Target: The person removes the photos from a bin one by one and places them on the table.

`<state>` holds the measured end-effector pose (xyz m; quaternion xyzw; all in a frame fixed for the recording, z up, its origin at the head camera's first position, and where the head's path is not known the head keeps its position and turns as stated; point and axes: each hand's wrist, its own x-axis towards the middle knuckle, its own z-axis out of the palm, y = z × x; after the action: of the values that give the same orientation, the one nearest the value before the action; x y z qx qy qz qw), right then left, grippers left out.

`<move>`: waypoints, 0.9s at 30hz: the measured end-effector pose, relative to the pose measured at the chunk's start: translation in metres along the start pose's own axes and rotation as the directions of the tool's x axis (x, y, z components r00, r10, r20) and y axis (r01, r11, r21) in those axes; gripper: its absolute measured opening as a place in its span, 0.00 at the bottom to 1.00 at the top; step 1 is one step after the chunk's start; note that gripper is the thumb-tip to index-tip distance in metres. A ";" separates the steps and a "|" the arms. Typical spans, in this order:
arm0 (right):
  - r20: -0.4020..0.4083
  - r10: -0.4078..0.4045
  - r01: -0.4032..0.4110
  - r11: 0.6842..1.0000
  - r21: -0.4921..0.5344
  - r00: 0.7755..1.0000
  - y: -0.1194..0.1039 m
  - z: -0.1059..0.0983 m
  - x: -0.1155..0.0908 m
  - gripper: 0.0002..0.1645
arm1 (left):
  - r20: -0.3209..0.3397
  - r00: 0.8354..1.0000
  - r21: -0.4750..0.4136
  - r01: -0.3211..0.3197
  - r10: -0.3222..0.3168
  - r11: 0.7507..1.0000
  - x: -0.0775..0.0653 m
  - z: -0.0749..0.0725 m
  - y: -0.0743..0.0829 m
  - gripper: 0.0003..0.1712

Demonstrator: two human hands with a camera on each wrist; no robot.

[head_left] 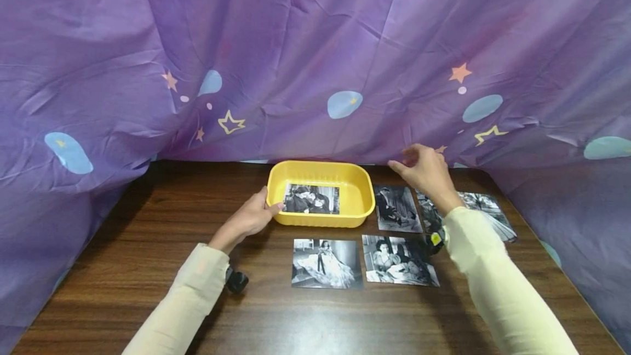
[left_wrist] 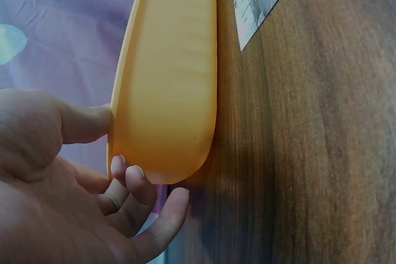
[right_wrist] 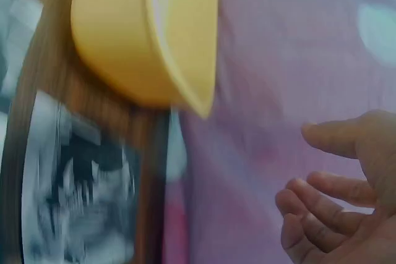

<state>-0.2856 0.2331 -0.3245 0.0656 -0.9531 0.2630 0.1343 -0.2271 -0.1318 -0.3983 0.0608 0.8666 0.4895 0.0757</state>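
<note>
My left hand [head_left: 251,213] holds the near left corner of a yellow plastic tub [head_left: 322,220], thumb over the rim [left_wrist: 112,122] and fingers against the outside wall. Inside the tub lies a black-and-white photo print [head_left: 315,199]. My right hand [head_left: 428,171] hovers in the air right of the tub, above the table's far edge, fingers loosely bent with nothing between them. Below it are a dark photo print [head_left: 398,210], a second print [head_left: 428,210] partly covered by the arm, and a third print [head_left: 488,210], also partly covered by the sleeve.
Two more photo prints lie before the tub: one with a wide pale gown [head_left: 326,264], another with seated figures [head_left: 396,261]. They rest flat on the brown wooden table [head_left: 148,256]. A purple curtain [head_left: 276,70] hangs right behind the table.
</note>
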 end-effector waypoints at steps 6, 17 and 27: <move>0.168 -0.055 0.050 0.998 0.029 0.984 -0.037 0.041 0.010 0.31 | 0.000 1.000 0.001 0.004 -0.004 1.000 0.000 -0.002 0.001 0.24; 0.354 -0.067 0.081 0.996 -0.025 0.933 -0.059 0.106 0.011 0.34 | 0.004 1.000 -0.018 0.010 -0.010 1.000 0.000 0.000 -0.001 0.25; 0.414 0.048 0.013 0.989 -0.144 0.909 -0.061 0.132 0.006 0.31 | 0.011 1.000 -0.024 0.018 -0.017 1.000 0.001 -0.001 -0.001 0.23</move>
<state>-0.3084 0.1120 -0.4018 0.1019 -0.9768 0.1749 -0.0701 -0.2281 -0.1328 -0.3992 0.0550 0.8608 0.4987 0.0853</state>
